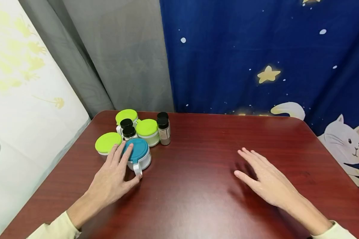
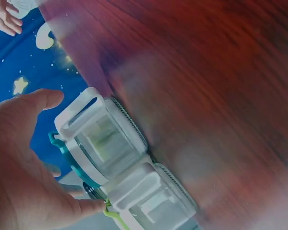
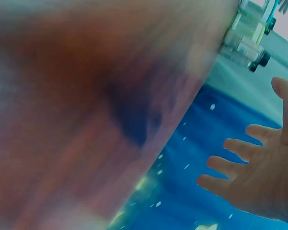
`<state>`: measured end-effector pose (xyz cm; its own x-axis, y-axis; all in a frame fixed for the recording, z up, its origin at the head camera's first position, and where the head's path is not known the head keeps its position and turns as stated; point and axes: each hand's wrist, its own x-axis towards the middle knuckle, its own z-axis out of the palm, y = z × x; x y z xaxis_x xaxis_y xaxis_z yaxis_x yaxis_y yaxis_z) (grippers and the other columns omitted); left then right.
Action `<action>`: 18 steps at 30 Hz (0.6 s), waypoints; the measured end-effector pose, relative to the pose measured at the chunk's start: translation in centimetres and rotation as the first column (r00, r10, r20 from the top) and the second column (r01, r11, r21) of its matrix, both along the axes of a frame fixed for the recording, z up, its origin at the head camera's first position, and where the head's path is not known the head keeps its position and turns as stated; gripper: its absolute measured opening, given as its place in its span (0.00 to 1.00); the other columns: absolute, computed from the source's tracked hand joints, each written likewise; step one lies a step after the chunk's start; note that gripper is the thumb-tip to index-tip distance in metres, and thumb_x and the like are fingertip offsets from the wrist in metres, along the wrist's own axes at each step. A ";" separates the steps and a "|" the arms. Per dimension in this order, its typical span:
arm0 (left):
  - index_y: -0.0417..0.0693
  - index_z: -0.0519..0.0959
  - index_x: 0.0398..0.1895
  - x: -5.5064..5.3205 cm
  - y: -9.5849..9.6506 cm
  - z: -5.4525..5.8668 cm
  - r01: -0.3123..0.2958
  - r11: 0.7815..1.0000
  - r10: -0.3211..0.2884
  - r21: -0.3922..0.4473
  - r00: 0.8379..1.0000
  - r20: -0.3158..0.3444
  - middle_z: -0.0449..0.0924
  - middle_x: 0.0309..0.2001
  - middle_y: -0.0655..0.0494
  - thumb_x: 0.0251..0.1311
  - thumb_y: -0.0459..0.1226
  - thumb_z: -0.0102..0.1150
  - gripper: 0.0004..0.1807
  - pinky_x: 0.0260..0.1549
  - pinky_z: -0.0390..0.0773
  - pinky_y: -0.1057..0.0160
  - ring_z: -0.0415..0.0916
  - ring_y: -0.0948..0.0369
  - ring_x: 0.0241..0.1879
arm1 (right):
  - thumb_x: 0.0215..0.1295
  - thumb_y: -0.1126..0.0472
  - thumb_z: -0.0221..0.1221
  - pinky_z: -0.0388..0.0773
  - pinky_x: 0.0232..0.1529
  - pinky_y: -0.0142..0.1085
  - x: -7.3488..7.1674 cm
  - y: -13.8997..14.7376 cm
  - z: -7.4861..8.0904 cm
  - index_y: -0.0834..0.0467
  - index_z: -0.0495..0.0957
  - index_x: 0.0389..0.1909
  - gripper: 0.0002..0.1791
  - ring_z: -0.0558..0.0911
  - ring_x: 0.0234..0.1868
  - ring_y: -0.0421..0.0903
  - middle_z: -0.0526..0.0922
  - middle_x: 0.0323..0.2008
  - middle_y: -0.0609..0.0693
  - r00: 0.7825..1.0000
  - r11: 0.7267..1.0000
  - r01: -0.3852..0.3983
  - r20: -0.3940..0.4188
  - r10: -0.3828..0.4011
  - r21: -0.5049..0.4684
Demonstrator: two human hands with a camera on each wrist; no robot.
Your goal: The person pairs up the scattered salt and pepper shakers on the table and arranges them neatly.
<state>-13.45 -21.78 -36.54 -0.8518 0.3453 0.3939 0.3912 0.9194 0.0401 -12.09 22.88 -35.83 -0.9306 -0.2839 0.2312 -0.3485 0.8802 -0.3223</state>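
1. Left hand (image 1: 112, 181) is spread wide, fingers reaching over a round clear jar with a blue lid (image 1: 140, 151), thumb near its white handle (image 1: 137, 168); whether the fingertips press the lid, the pictures cannot tell.
2. Right hand (image 1: 270, 184) is loosely spread, holding nothing, above the glossy red-brown table (image 1: 197, 192), well right of the blue-lidded jar.
3. Just left of that jar sits a round lime-green-lidded jar (image 1: 107, 142); a stray finger could drag both.
4. Small black-capped bottles (image 1: 129, 131) stand close behind it; a backward shove could topple them.
5. A thumb-only pull on the handle could twist it.
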 end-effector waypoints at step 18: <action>0.46 0.60 0.66 -1.1 -0.4 -1.0 0.078 0.997 -0.080 -0.025 0.991 -0.105 0.53 0.65 0.40 0.34 0.58 0.65 0.53 0.48 0.66 0.47 0.56 0.42 0.57 | 0.58 0.33 0.47 0.69 0.48 0.47 -4.4 -7.2 -0.1 0.36 0.57 0.65 0.33 0.57 0.63 0.36 0.56 0.64 0.36 0.979 0.981 -0.167 -0.097 0.176 0.098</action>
<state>-14.57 -22.20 -37.56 -0.7756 0.4190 0.4721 0.4637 0.8857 -0.0242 -16.51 15.71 -35.91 -0.8380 -0.4612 0.2917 -0.5247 0.8278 -0.1986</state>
